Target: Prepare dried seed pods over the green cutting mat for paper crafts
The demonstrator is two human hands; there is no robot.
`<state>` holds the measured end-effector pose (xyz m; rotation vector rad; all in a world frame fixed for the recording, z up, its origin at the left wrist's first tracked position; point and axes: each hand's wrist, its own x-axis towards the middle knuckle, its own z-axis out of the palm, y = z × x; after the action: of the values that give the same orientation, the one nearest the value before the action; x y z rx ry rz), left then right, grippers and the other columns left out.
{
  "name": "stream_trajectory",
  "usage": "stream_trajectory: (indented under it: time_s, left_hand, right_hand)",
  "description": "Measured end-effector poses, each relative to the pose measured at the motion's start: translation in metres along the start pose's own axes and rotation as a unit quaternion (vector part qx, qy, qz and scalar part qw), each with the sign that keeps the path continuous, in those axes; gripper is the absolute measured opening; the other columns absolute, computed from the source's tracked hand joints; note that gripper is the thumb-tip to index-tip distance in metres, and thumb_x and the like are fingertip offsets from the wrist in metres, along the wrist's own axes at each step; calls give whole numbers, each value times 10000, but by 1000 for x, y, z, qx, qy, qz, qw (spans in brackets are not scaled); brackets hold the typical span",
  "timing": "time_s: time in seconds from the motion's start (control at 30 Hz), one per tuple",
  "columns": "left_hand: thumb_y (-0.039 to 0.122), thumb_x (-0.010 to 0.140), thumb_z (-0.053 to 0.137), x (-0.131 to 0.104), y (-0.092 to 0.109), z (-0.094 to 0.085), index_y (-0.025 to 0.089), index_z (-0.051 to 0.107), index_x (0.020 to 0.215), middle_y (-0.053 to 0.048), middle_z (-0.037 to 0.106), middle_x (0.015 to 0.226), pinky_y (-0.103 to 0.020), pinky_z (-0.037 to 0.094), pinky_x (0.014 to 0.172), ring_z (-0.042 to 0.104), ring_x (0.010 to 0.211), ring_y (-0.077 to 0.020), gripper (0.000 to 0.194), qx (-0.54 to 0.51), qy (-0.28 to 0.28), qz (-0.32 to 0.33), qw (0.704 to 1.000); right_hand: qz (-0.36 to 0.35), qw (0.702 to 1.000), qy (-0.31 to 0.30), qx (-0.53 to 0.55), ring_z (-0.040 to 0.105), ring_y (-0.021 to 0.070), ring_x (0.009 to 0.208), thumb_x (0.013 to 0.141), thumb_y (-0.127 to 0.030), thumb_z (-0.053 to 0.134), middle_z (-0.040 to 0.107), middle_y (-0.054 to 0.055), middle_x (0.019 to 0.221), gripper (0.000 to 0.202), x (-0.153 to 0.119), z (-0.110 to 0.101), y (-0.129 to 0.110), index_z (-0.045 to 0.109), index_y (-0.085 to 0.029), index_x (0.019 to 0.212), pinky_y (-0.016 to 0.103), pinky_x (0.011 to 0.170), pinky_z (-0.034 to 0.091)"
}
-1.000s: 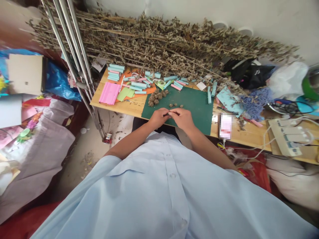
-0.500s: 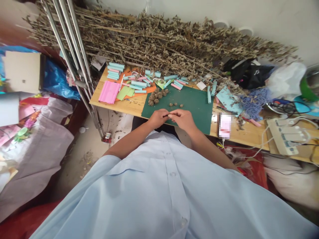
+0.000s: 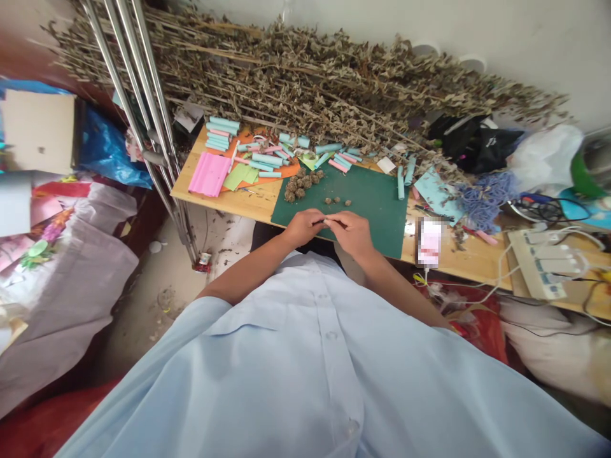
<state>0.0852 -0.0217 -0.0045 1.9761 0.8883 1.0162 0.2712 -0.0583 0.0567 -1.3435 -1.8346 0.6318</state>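
Observation:
My left hand [image 3: 307, 228] and my right hand [image 3: 351, 230] meet fingertip to fingertip over the near edge of a green cutting mat [image 3: 377, 197]. Both are closed in a pinch; whatever lies between the fingertips is too small to make out. Just beyond them on the mat, a few small brown balls [image 3: 337, 200] sit in a row. Farther back and to the left is a heap of larger, rough brown balls [image 3: 300, 184].
Rolled blue and pink papers [image 3: 267, 160] and a pink sheet [image 3: 209, 173] cover the table's left part. Dried leafy stalks [image 3: 305, 76] lie along the back. To the right are a phone [image 3: 428, 245], blue string [image 3: 487, 197] and a power strip [image 3: 539, 264]. Metal poles [image 3: 143, 114] stand at left.
My hands stay together in nearly the same place, with only a slight shift of the right fingers. The balls have not moved; the camera view has shifted slightly.

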Motion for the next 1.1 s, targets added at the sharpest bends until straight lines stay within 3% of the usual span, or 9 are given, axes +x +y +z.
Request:
stream_trajectory:
  time_s: [0.2,0.3,0.5,0.7,0.93,1.0,1.1]
  left_hand:
    - [198,977,648,-3,7,3,175,791,1016,-66,767,982,-283,546,880,703,942,-165,150,-25,34,7,999]
    - [249,1001,649,-5,8,7,183,790,1095,-80,782,1041,-299,560,928,717,994,-171,182,-45,60,9,997]
    - [319,1017,650,-5,5,6,178,800,1079,-103,788,1052,-318,574,931,728,996,-186,215,-48,49,-1,998]
    - [227,1007,621,-4,13,3,171,787,964,-71,769,966,-292,564,897,708,948,-168,180,-24,38,-11,999]
    - [260,1012,649,-7,13,13,152,799,1086,-105,801,1072,-302,577,944,740,1009,-174,200,-60,91,-16,994]
    - [296,1020,654,-7,12,14,153,805,1081,-108,804,1059,-307,584,931,744,993,-177,218,-63,92,-17,994]
    - [374,1006,695,-7,12,14,162,815,1073,-110,808,1049,-319,593,929,749,980,-184,252,-60,91,-24,994]
  right_hand:
    - [-73,996,-3,-53,753,233,927,1026,-322,594,817,78,969,235,-2,-1,-6,812,-258,963,395,888,608]
    - [-68,996,-7,-61,754,246,960,1034,-358,572,812,97,1005,268,-4,-2,-6,818,-256,1007,413,912,614]
    - [-5,999,-14,-36,722,285,1141,1010,-437,593,785,103,1218,333,-9,-9,-3,797,-298,1233,484,1070,580]
    - [-20,996,-59,-66,719,279,1149,1013,-407,588,780,95,1229,318,-13,-9,2,814,-310,1214,465,1078,578]
    - [-47,995,-53,-76,718,299,1162,985,-378,637,779,118,1220,297,-16,-11,0,822,-285,1198,463,1093,560]
    - [-29,998,-38,-47,719,287,1140,979,-389,639,782,113,1207,305,-14,-11,-2,813,-280,1205,465,1073,568]
    - [70,997,7,16,731,266,1016,938,-438,659,794,95,1113,326,-9,-10,-2,807,-270,1175,473,990,597]
